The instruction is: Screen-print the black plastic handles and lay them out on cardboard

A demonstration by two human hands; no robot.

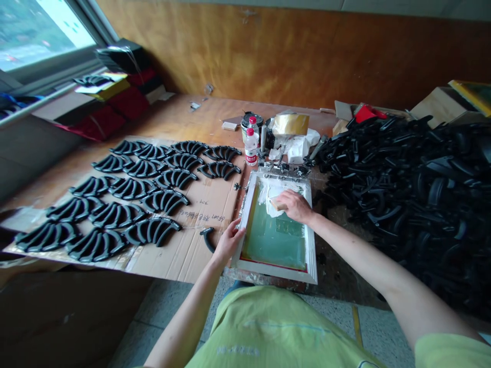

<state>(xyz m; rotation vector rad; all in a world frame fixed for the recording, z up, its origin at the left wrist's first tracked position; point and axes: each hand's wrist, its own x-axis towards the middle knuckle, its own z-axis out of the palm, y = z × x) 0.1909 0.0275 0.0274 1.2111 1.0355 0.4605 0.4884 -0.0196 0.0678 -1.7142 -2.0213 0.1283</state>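
at left edge of frame (276, 273) | left hand (229, 238) loosely curled | right hand (294, 205) gripping tan block (278, 203) | black pile (406, 179) rightward

A yellow-green shirt (268, 317) is worn, its front marked with pale lettering (238, 350) too blurred to be read and crossed by a thin bluish line (295, 328), with a short right sleeve (452, 350) of the same colour, and the left hand (230, 239) and right hand (294, 205) are seen bare.
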